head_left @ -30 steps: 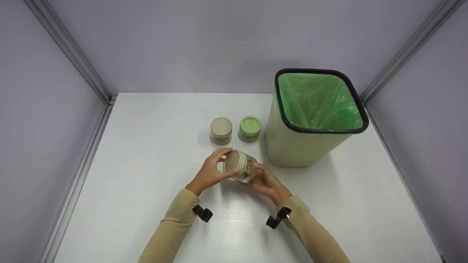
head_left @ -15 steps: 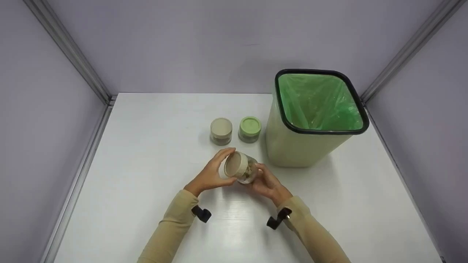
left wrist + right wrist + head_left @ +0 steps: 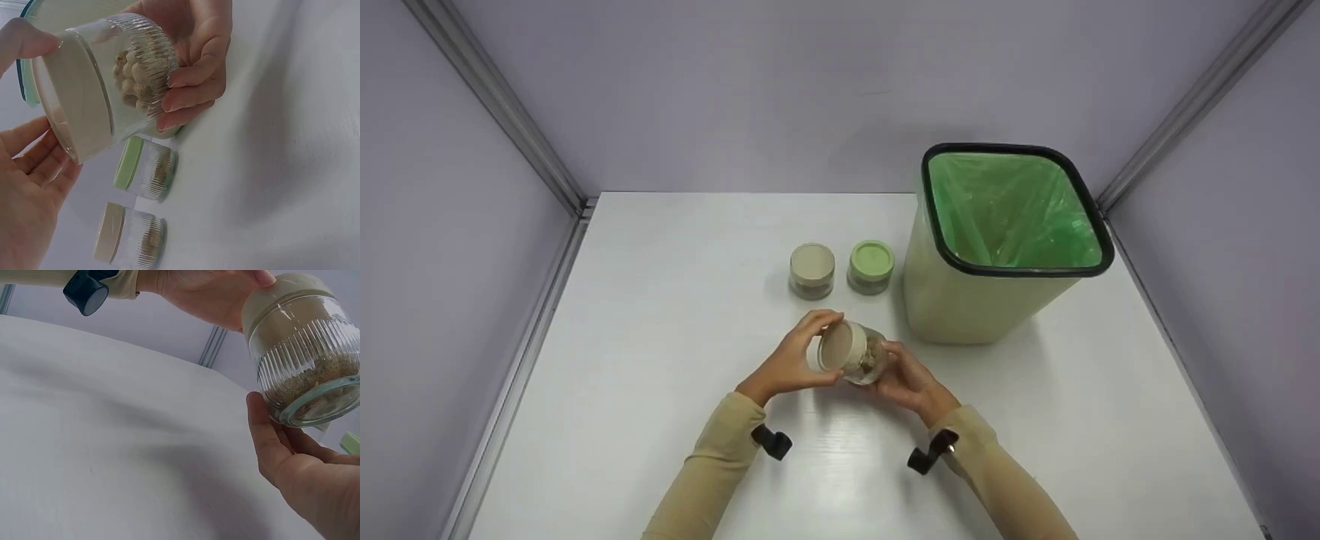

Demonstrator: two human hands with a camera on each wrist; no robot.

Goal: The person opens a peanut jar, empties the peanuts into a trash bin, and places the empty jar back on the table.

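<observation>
A ribbed glass jar (image 3: 864, 358) with a beige lid (image 3: 835, 347) is held tilted above the table, lid toward the left. It holds tan pellets (image 3: 130, 79). My left hand (image 3: 793, 360) grips the beige lid (image 3: 79, 107) with curled fingers. My right hand (image 3: 905, 379) cups the ribbed glass jar (image 3: 306, 371) at its base, fingers (image 3: 191, 95) wrapped round the glass.
Two more small jars stand behind on the white table (image 3: 660, 315): one beige-lidded (image 3: 812, 270), one green-lidded (image 3: 871, 266). A pale green bin (image 3: 997, 240) with a green liner stands at the right. Grey walls close in three sides.
The jar has shifted slightly toward me and tilted a little more, with the left hand's fingers turning round the lid. Both hands keep their hold.
</observation>
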